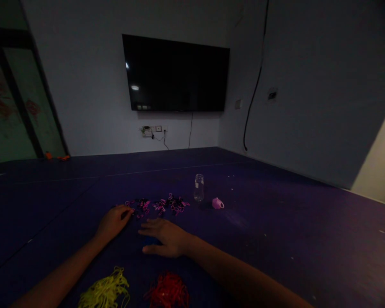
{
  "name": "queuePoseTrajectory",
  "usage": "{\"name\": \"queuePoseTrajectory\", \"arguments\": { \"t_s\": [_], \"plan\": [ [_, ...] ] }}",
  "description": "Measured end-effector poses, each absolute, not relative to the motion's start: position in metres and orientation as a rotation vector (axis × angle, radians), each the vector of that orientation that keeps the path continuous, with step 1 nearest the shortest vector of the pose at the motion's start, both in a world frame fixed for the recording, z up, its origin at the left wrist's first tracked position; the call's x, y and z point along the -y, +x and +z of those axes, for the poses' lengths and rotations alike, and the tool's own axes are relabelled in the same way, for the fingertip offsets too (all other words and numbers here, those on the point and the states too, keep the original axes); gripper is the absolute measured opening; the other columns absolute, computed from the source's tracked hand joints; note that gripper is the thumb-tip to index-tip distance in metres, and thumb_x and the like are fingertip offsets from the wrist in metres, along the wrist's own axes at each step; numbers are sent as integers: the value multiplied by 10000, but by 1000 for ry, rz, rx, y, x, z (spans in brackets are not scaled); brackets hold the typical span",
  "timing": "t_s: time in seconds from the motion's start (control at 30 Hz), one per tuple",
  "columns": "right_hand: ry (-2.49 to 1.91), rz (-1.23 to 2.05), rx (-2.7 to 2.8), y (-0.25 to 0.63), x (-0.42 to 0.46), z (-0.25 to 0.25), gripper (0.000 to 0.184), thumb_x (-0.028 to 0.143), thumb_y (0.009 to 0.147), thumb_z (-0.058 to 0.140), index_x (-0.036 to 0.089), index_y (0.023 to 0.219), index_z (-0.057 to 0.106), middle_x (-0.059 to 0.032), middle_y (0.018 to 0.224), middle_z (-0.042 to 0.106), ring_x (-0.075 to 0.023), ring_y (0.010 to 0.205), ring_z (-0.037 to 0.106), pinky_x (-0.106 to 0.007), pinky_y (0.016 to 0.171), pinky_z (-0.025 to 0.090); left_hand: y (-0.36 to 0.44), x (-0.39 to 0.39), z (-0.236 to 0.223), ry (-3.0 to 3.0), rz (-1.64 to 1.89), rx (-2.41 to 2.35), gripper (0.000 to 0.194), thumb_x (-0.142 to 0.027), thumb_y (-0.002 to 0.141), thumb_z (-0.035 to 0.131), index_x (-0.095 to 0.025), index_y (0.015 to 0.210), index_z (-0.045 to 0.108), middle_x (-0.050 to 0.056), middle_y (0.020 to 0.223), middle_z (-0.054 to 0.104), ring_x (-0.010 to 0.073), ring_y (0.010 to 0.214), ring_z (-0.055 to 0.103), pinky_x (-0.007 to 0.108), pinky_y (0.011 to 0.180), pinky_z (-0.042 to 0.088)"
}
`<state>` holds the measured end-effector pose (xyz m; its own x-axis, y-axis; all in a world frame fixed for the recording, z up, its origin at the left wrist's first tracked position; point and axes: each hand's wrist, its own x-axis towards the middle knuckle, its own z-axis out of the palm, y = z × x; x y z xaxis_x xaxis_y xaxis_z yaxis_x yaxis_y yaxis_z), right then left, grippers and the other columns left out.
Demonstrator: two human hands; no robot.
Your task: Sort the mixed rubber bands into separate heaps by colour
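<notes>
My left hand [115, 221] is at the left end of a loose spread of pink and black rubber bands [171, 204]. Its thumb and forefinger are pinched together, with a bit of pink rubber band [132, 210] showing at the tips. My right hand [167, 237] hovers or rests palm down just nearer to me than the spread, fingers apart and thumb stretched out. Under it shows something blue [151, 241], mostly hidden. Closest to me lie a heap of yellow bands or strings [105, 291] and a red heap [168, 291].
A clear, lidless glass bottle [199, 188] stands upright right of the spread. Beside it lies a pink cap with a ring [217, 203]. Small white scraps dot the purple floor [276, 205]. A television [176, 75] hangs on the far wall, with cables below.
</notes>
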<state>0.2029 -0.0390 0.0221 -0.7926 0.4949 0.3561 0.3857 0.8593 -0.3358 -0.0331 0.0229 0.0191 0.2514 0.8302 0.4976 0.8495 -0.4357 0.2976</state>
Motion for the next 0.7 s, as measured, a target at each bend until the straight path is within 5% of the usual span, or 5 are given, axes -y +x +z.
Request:
{"name": "queuePoseTrajectory", "arguments": {
  "t_s": [0.4,0.7],
  "plan": [
    [-569,115,2668,205,37,13,302,323,868,505,133,1066,632,-90,1174,613,-161,1087,560,-249,929,404,-35,-26,16,-2451,-958,1611,359,-427,835,398,-218,810,689,53,849,723,227,792,665,328,759,502],
    [-492,-100,2797,201,42,20,347,315,936,394,186,1222,540,-61,1351,483,-169,1256,408,-331,1027,320,-35,-25,16,-2459,-947,1560,352,-403,849,391,-222,801,689,38,848,726,210,801,667,307,733,505]
  ]
}}
